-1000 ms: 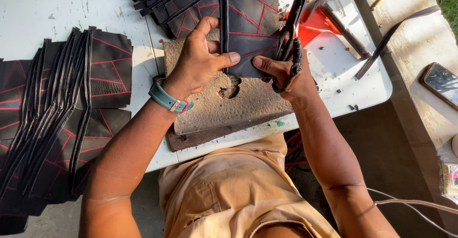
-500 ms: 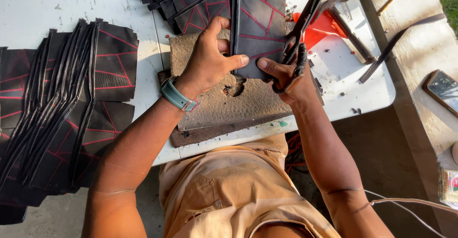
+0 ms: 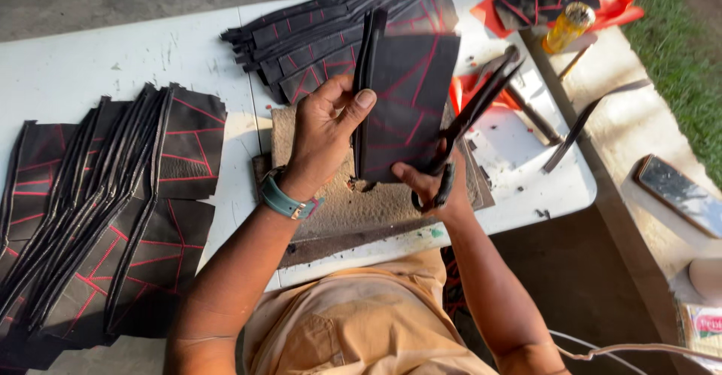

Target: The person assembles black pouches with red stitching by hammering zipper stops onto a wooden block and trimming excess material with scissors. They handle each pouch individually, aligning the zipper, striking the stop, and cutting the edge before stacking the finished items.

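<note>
Far left: fanned stack of black pieces (image 3: 105, 217) with red stitching on white table (image 3: 98, 59). Left hand (image 3: 325, 130), fingers closed, thumb pressed on the face, grips a black stitched panel (image 3: 406, 104) upright above the worn cutting board (image 3: 353, 209). Right hand (image 3: 432, 183) pinches the panel's lower edge, fingers through the handles of black scissors (image 3: 474, 115).
</note>
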